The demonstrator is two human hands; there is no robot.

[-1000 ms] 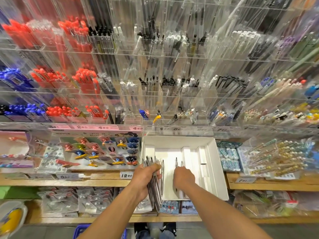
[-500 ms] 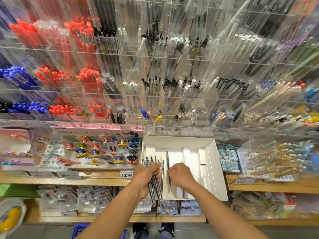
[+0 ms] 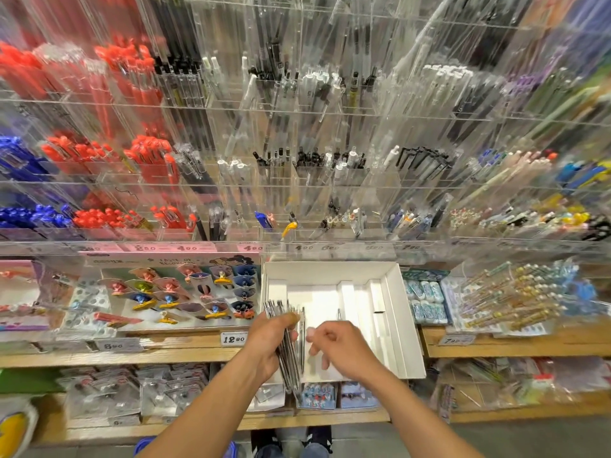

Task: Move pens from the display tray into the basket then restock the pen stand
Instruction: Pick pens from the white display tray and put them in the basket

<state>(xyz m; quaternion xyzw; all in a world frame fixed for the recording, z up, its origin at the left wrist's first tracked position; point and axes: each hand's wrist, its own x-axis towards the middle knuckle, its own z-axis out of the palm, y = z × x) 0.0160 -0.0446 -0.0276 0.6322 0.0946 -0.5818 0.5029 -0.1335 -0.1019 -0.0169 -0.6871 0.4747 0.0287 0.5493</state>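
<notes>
Head view: the white tray [image 3: 393, 312] is sitting on the wooden shelf [image 3: 172, 355], under the clear pen stand [image 3: 297, 127] that is filling the wall above. Its right wall is standing just beside a box of blue-green packs [image 3: 425, 297], and its left wall is meeting a card of bright clips [image 3: 185, 292]. Its front edge is overhanging the shelf lip, above small packets [image 3: 319, 395] on the lower shelf. Open white floor is showing in the tray's middle and right, between low dividers.

The left hand [image 3: 269, 342] is gripping a bundle of silver pens [image 3: 287, 345], fingers curled round it, over the tray's left front corner; the pens are fanning up past the knuckles and hanging down below the tray's edge. The right hand [image 3: 344, 348] is hovering just beside the bundle, over the tray's front, its fingers loosely curled and slightly apart; whether they are pinching anything cannot be told through the blur. One pen [image 3: 338, 314] is lying in the tray just beyond the right hand.

The stand's compartments are holding red pens [image 3: 145, 153] at left, blue ones [image 3: 20, 216] at far left, and black and clear ones in the middle. A blue basket [image 3: 142, 449] is peeking out at the bottom edge, beneath the left forearm, beside a pair of shoes [image 3: 291, 442].
</notes>
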